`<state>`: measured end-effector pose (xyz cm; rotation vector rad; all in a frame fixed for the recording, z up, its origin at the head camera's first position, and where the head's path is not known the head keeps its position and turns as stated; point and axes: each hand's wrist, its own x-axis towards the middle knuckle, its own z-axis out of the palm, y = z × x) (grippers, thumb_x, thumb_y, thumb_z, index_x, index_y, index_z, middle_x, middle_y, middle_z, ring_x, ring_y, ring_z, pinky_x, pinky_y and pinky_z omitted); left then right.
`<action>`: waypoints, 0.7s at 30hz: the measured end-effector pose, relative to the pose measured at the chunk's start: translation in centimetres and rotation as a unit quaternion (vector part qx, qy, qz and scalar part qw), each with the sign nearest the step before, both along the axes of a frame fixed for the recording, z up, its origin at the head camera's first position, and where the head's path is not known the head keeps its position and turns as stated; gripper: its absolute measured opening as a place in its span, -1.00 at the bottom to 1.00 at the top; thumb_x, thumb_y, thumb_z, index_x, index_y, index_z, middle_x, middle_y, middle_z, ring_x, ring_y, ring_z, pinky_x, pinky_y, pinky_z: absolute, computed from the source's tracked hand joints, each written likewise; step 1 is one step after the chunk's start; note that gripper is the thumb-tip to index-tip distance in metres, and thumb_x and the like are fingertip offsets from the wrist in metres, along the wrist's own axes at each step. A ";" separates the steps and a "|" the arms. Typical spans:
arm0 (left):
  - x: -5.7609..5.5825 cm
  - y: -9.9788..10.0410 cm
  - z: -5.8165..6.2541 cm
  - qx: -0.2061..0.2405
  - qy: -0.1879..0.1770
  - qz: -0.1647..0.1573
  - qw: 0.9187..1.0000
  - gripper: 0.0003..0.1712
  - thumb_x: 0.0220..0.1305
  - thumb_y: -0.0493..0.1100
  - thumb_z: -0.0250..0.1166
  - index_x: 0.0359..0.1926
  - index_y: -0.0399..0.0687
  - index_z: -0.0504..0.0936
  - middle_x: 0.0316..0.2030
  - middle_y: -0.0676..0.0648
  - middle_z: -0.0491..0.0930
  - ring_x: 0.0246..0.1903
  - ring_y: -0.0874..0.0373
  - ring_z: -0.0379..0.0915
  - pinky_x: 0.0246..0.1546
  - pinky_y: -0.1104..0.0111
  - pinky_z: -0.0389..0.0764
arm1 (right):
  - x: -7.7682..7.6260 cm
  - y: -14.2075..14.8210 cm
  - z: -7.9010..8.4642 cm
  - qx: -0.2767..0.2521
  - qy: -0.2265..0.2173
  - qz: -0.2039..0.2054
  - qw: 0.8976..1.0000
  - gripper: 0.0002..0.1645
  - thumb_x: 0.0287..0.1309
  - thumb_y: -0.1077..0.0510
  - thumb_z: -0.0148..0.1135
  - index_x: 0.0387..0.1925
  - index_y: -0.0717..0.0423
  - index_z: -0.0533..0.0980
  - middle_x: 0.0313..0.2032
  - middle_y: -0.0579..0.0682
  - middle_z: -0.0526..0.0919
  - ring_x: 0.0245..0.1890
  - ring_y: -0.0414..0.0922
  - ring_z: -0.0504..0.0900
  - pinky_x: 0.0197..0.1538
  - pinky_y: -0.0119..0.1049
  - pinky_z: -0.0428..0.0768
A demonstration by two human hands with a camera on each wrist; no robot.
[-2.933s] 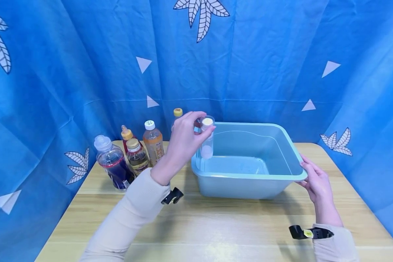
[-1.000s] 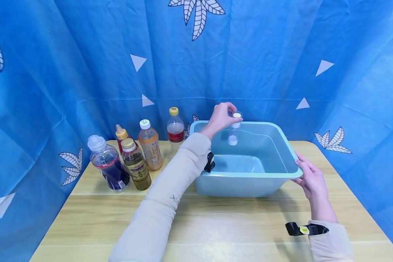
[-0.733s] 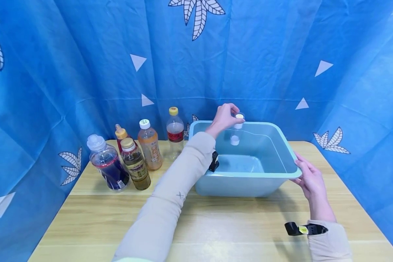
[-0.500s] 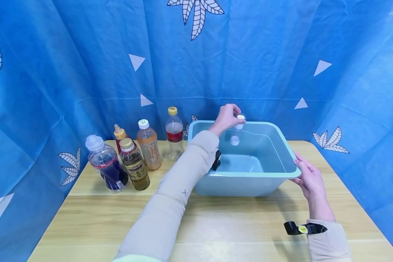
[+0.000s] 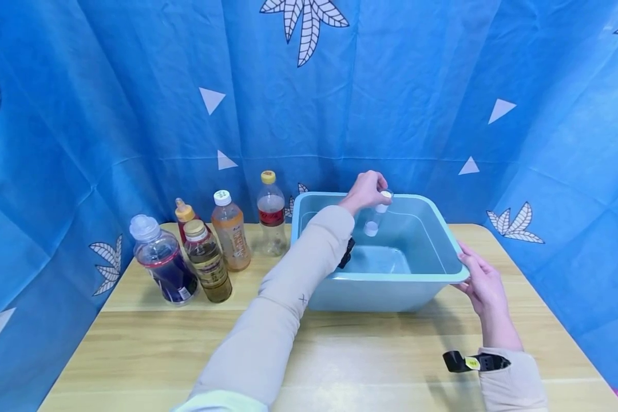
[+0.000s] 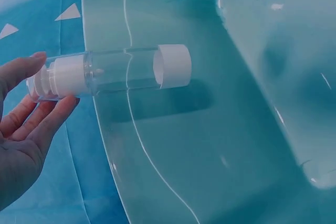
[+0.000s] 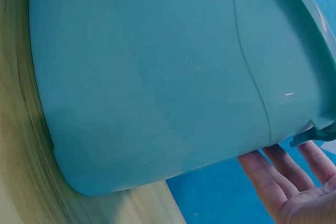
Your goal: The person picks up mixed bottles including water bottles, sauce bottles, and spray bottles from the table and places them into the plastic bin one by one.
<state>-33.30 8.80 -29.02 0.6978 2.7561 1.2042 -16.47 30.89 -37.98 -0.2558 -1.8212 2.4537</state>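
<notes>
My left hand [image 5: 368,190] pinches a small clear bottle [image 5: 375,222] by its capped top. The bottle has white inner parts and a white band round its base. It hangs slightly tilted inside the light blue plastic basin [image 5: 386,278], near the back wall. The left wrist view shows the bottle's base [image 6: 177,65] over the basin wall [image 6: 173,145], with thumb and fingers round the other end. At the basin's right front corner, my right hand [image 5: 486,286] grips the rim, thumb on top. In the right wrist view its fingers [image 7: 262,179] lie against the outer wall.
Left of the basin stand a bottle of purple liquid [image 5: 165,269], a squeeze bottle [image 5: 184,213] with an orange tip, a gold-capped bottle [image 5: 208,266], an orange-tinted bottle [image 5: 232,234] and a yellow-capped bottle [image 5: 272,220]. A blue curtain [image 5: 417,86] hangs behind the wooden table [image 5: 381,355].
My left hand has carried the clear bottle rightward from the basin's left edge to over its inside, then slightly lower. My right hand keeps its grip on the rim.
</notes>
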 end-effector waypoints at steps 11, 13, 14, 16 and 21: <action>-0.3 0.4 -0.6 -0.043 -0.017 -0.059 0.997 -0.69 -0.05 -0.19 0.38 -0.26 -0.22 0.55 -0.31 -0.07 0.50 -0.29 0.14 0.36 -0.30 0.47 0.45 | -0.1 -0.1 -0.2 0.000 0.004 -0.002 1.000 -0.60 0.15 0.10 0.10 0.06 -0.15 0.44 -0.24 -0.29 0.55 -0.34 -0.24 0.60 -0.32 -0.34 0.59; -0.6 0.4 -0.7 -0.047 -0.019 -0.061 0.997 -0.68 -0.05 -0.18 0.38 -0.25 -0.21 0.54 -0.31 -0.06 0.49 -0.29 0.14 0.36 -0.29 0.47 0.45 | -0.1 -0.1 -0.2 -0.002 0.006 -0.003 1.000 -0.64 0.15 0.11 0.11 0.01 -0.18 0.48 -0.25 -0.26 0.58 -0.36 -0.24 0.60 -0.33 -0.34 0.59; -0.7 0.3 -0.8 -0.046 -0.021 -0.060 0.997 -0.67 -0.05 -0.17 0.38 -0.24 -0.21 0.54 -0.30 -0.06 0.49 -0.28 0.14 0.36 -0.29 0.46 0.45 | -0.1 0.0 -0.3 -0.004 0.007 -0.003 1.000 -0.66 0.15 0.11 0.11 -0.01 -0.19 0.50 -0.26 -0.26 0.58 -0.38 -0.23 0.60 -0.34 -0.34 0.59; -0.8 0.3 -0.9 -0.044 -0.021 -0.057 0.997 -0.68 -0.05 -0.17 0.38 -0.25 -0.21 0.54 -0.31 -0.05 0.49 -0.29 0.14 0.36 -0.30 0.46 0.45 | -0.1 0.0 -0.3 -0.006 0.009 -0.003 1.000 -0.68 0.15 0.12 0.10 -0.04 -0.19 0.52 -0.26 -0.25 0.59 -0.39 -0.23 0.60 -0.34 -0.34 0.59; -0.6 0.5 -1.3 -0.023 -0.046 -0.057 0.997 -0.68 -0.05 -0.19 0.38 -0.24 -0.21 0.53 -0.32 -0.05 0.47 -0.29 0.13 0.35 -0.30 0.43 0.45 | -0.2 -0.1 -0.3 -0.003 0.005 -0.007 1.000 -0.68 0.15 0.11 0.10 -0.03 -0.19 0.51 -0.25 -0.26 0.58 -0.39 -0.23 0.60 -0.34 -0.35 0.59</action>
